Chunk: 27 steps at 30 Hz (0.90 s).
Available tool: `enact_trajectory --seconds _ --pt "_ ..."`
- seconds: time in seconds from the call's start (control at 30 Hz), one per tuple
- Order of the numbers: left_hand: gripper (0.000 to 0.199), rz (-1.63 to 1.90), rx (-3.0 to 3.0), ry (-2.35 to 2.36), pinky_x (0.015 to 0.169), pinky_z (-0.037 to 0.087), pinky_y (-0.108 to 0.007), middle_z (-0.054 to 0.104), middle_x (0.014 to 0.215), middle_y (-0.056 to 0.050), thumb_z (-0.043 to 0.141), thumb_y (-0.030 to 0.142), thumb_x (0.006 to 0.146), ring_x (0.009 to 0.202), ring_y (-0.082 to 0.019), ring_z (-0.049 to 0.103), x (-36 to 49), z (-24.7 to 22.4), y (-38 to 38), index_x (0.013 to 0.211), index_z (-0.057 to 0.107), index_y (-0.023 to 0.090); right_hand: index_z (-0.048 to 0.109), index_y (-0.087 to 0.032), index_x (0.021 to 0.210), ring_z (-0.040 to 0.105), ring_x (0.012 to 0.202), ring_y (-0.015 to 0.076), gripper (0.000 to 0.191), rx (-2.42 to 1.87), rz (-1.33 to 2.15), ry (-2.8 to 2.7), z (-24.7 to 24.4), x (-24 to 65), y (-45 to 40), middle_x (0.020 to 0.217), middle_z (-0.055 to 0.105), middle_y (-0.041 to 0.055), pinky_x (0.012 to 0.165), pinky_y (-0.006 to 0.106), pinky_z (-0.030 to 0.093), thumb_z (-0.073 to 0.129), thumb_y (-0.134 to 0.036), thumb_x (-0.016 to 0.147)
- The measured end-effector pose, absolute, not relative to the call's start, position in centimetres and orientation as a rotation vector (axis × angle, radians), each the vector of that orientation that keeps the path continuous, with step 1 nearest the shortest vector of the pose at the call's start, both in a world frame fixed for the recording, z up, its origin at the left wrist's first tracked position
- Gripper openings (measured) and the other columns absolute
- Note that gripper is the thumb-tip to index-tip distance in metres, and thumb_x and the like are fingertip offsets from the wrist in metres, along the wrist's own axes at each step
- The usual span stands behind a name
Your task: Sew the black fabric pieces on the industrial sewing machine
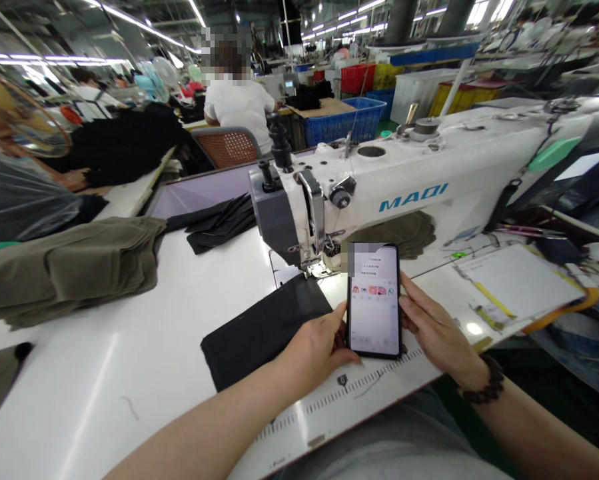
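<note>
A phone (374, 313) with a lit screen stands between my hands in front of the sewing machine (419, 180). My left hand (324, 343) grips its left edge, with the thumb below and fingers partly hidden behind the case. On its right side my right hand (432, 327) holds the other edge, a dark bead bracelet round the wrist. Beside my left hand, a folded black fabric piece (264, 330) lies on the white table (179, 380), its upper end near the presser foot (322, 268).
Olive fabric stacks (74, 267) lie at the left, with black pieces (224, 223) behind. A paper pad (524, 280) rests at the right. Beyond the machine, a person in white (239, 110) sits near a blue basket (342, 123).
</note>
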<state>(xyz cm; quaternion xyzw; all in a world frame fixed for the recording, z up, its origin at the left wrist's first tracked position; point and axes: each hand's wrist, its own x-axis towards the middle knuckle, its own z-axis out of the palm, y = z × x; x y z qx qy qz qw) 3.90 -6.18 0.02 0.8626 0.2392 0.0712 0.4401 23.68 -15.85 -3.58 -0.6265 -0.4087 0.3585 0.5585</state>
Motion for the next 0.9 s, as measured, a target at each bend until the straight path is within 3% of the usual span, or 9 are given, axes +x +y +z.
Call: enact_trajectory --seconds 0.9 --pt "0.065 0.173 2.151 0.597 0.063 0.042 -0.021 0.053 0.079 0.004 0.071 0.022 0.068 0.068 -0.012 0.053 3.91 0.20 -6.14 0.124 0.037 0.023 0.026 -0.029 0.136 0.042 0.118 0.0236 0.057 -1.513 0.853 -0.944 -3.48 23.74 -15.94 0.136 0.037 0.0014 0.095 0.042 0.039 0.045 -0.044 0.085"
